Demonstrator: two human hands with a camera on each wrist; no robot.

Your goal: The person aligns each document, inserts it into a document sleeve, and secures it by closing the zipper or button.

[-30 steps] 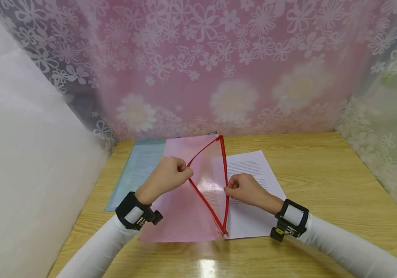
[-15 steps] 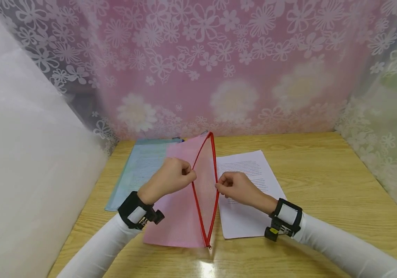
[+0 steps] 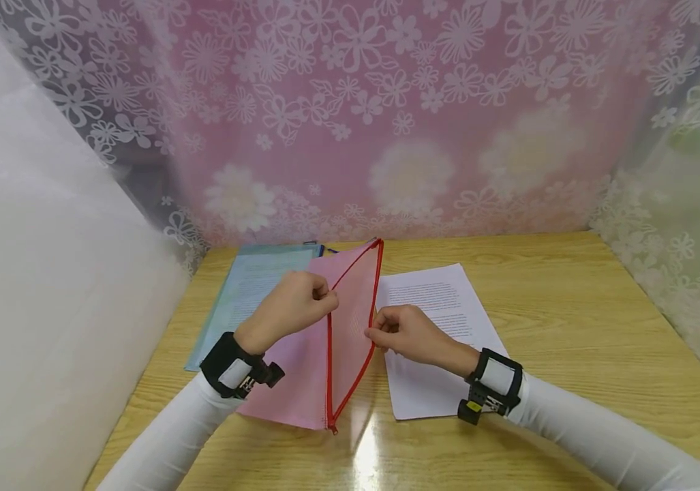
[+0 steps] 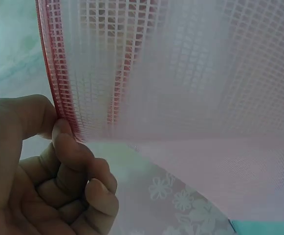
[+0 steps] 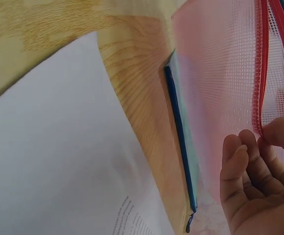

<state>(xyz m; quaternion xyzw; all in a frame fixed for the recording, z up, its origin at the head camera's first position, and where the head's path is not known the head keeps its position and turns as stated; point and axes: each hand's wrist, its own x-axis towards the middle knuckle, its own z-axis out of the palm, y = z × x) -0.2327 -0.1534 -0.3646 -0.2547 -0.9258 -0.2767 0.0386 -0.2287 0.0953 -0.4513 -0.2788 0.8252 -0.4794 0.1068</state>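
Note:
A pink mesh zipper pouch [image 3: 291,382] with a red zipper edge is held up between my hands, its mouth spread apart. My left hand [image 3: 291,307] pinches the left zipper edge between thumb and forefinger, as the left wrist view also shows. On the opposite edge, my right hand [image 3: 407,333] pinches the red zipper band [image 5: 262,73]. The zipper pull hangs at the pouch's near corner. Inside, the pouch shows only its own pink mesh. Behind and left of it lies a blue-green pouch [image 3: 217,320] with a printed sheet showing through and a dark blue zipper edge [image 5: 178,112].
A stack of printed white paper [image 3: 429,389] lies on the wooden table [image 3: 570,320], under and beside my right hand. A flowered pink curtain [image 3: 386,123] hangs behind the table's far edge. White sheeting [image 3: 49,273] borders the left side.
The pink pouch has shifted left and tilted up, uncovering more of the blue-green pouch and its zipper edge. My right hand moved left with it; my left hand shifted slightly.

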